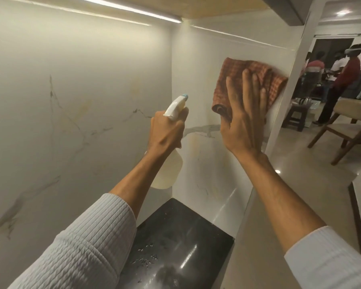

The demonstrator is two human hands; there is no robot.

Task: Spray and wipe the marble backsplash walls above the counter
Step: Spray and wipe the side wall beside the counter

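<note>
Right hand (245,113) presses checked cloth (256,80) flat on marble wall (206,69); left hand (168,130) grips spray bottle (171,155).

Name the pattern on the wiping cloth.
Reddish-brown check, seen in the head view, on the cloth.

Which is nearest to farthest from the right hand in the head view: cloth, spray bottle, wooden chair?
1. Cloth: pressed flat under the right hand on the marble end wall.
2. Spray bottle: just left of it, gripped in the left hand.
3. Wooden chair: far right, out on the floor past the wall's edge.
</note>
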